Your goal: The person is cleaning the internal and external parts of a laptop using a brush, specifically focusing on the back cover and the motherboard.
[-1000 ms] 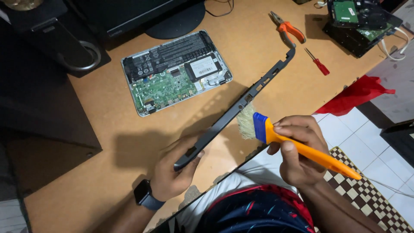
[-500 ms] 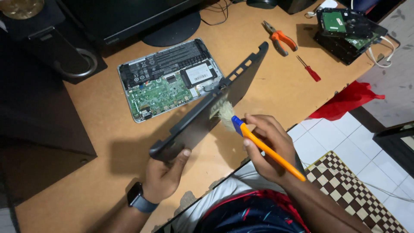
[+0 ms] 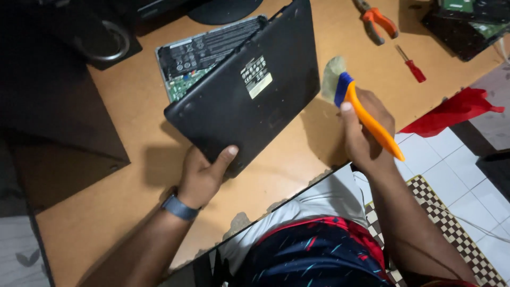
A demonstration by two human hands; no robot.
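— Black plastic, that big panel: what is it?

— A laptop bottom cover [image 3: 249, 90], its outer face up, with a pale label near the middle. The left hand [image 3: 204, 172] is closed on its near corner, thumb on top, fingers underneath, and the cover is held tilted above the brown tabletop [image 3: 122, 106].

— And under it?

— The opened laptop base [image 3: 199, 56], green circuit board and black battery showing, lies flat toward the far edge of the tabletop; the cover hides its right part.

— The other hand?

— The right hand [image 3: 366, 130] is wrapped around the orange handle of a brush [image 3: 361, 109] with a blue collar and pale bristles. The bristles point away from the person, just beside the cover's right edge; whether they touch it I cannot tell.

— Anything else around?

— Orange-handled pliers [image 3: 376, 21] and a small red screwdriver [image 3: 413, 66] lie toward the far right corner, apart from each other. A red cloth [image 3: 451, 111] hangs at the right edge. A wristwatch [image 3: 179, 207] sits on the left wrist.
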